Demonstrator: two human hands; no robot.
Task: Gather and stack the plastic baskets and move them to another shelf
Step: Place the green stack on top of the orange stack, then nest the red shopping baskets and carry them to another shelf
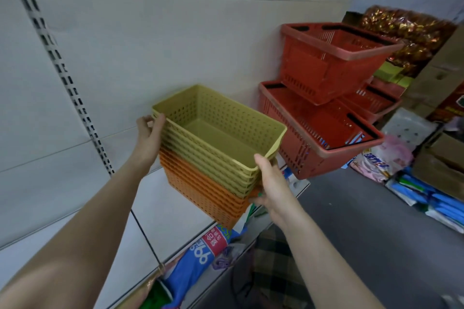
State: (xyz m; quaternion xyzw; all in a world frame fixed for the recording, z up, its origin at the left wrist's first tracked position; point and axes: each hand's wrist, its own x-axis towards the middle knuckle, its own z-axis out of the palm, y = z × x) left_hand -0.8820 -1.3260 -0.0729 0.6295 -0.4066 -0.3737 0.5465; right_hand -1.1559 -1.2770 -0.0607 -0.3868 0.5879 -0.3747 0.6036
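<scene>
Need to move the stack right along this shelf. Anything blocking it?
Yes: the red shopping baskets sit just right of the basket stack, at the shelf's right end. The left hand and right hand grip it.

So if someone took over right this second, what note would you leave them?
Left hand grips the stack at its far end; right hand grips its near corner.
Yellow baskets sit nested on orange baskets, over the shelf at its front edge.
Done: gathered and stacked.
Left: carry the stack to another shelf.
</scene>
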